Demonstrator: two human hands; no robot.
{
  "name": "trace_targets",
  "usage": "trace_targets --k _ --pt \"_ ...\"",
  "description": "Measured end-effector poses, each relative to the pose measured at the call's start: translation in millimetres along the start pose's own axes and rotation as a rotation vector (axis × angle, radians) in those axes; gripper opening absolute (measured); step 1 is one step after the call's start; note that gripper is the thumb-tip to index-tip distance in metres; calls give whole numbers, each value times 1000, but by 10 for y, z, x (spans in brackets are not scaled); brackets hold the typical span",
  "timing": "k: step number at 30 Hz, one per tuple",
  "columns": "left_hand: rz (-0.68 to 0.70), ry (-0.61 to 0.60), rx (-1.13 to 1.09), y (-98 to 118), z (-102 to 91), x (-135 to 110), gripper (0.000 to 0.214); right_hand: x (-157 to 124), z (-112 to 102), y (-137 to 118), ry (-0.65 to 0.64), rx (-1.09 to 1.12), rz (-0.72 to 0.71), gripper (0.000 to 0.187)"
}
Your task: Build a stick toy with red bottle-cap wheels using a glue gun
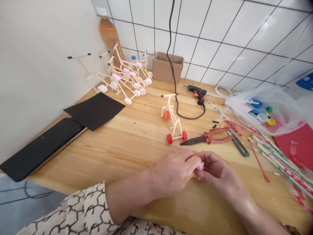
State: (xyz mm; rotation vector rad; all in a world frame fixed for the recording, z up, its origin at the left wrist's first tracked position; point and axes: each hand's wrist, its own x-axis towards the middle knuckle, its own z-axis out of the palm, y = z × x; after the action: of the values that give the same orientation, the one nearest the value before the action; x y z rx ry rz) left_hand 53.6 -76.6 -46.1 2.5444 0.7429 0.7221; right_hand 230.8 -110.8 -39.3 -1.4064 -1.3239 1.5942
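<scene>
Low over the front of the wooden table, my left hand (pixel 173 171) and my right hand (pixel 221 173) meet fingertip to fingertip. Both are closed on a small pink piece (pixel 200 166), mostly covered by the fingers, so its exact kind does not show. Just beyond them stands a little stick-built tricycle (pixel 174 119) with red and orange cap wheels and a black-tipped handlebar. Long-nose pliers (pixel 207 137) with red handles lie beside its front wheel, near my right hand.
Several similar stick tricycles (pixel 132 78) with pink and white wheels crowd the back left, by a bottle (pixel 110 32). A glue gun (pixel 198 93), cardboard box (pixel 167 68), cutter (pixel 238 143), wrapped chopsticks (pixel 283 160), bag of caps (pixel 264 111), black card (pixel 95 109) and phone (pixel 44 147) surround.
</scene>
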Motion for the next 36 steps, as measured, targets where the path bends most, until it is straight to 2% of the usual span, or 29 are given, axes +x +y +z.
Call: trace_targets --k 3,6,9,11,15,19,23,26,29,36 --pt "-70 -10 -122 -38 -31 20 13 -15 31 -5 7 -70 -27 27" --pt "-124 9 -278 -61 -74 47 18 -39 73 7 87 -190 -108 27" --pt "-153 30 -323 -73 -85 50 18 -63 106 -1 98 -221 -126 26" --pt "-149 59 -297 -77 -70 36 16 -70 116 -23 82 -202 -97 23" --pt "-74 86 -200 -81 -36 7 22 -60 122 -71 131 -174 -93 25" --pt "17 39 -54 -100 -35 7 27 -62 135 -57 154 -194 -127 28" --pt "68 -21 47 -115 -25 -7 23 -104 154 9 149 -337 -172 31" --pt "78 -70 81 -88 -8 -22 18 -132 163 46 162 -435 -210 33" --pt "74 -108 146 -48 6 -23 16 -139 169 49 182 -442 -228 32" --pt "89 -96 164 3 -5 -12 17 -140 194 -2 199 -449 -246 29"
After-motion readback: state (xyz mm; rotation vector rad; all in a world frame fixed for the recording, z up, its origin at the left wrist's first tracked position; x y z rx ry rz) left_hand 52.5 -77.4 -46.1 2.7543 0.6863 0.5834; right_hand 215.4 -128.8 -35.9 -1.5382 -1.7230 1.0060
